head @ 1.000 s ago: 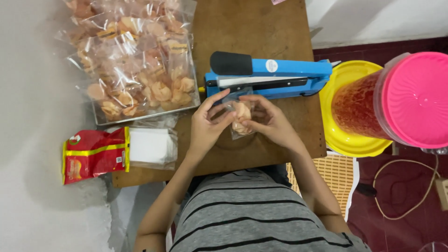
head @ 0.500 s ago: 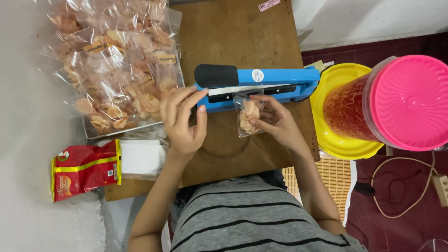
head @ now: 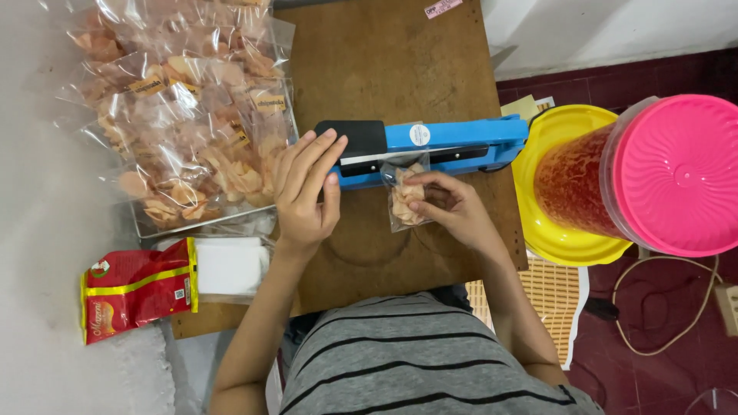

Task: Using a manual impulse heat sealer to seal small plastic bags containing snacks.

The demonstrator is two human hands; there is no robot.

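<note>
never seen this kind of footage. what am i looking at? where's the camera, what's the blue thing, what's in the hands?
It is one view from a camera worn on a person's head, looking down at their own bare hands over a wooden table. The blue thing is a tabletop bag sealer with a black handle end. The left hand rests on that handle. The right hand holds a small clear bag of snacks with its top edge at the sealer's bar. To the left lies a tray piled with filled bags, with a red packet below it. To the right stands a pink-lidded jar on a yellow basin.
</note>
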